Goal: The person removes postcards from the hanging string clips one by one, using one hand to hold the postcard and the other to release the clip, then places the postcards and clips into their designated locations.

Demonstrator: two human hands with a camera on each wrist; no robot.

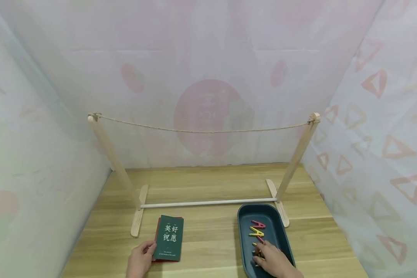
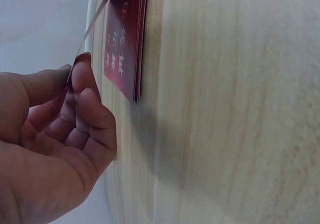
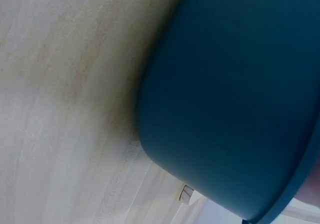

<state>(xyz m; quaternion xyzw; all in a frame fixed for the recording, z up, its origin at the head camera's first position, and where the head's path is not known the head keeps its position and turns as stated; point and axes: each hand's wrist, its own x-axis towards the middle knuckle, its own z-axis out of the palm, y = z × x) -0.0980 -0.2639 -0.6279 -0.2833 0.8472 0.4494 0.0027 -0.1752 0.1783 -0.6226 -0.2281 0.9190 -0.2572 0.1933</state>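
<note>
My left hand [image 1: 140, 259] pinches a dark green card [image 1: 170, 237] with white Chinese characters between thumb and fingers at its lower left edge. In the left wrist view the card is edge-on, lifted and tilted above a small stack of red cards [image 2: 127, 39] on the table. At the right, my right hand [image 1: 276, 259] reaches into a dark blue tray [image 1: 241, 231], its fingers among small clothespins. A yellow clothespin [image 1: 256, 232] and a pink clothespin [image 1: 258, 224] lie beyond the fingertips. Whether those fingers grip a clothespin is hidden; the tray's outer wall [image 3: 225, 94] fills the right wrist view.
Behind both hands stands a wooden frame with a left post [image 1: 114, 162], a right post [image 1: 297, 160] and a white bottom bar [image 1: 208, 202]. A sagging twine [image 1: 201, 132] joins the post tops. Printed cloth walls [image 1: 208, 77] surround the wooden table [image 1: 208, 247].
</note>
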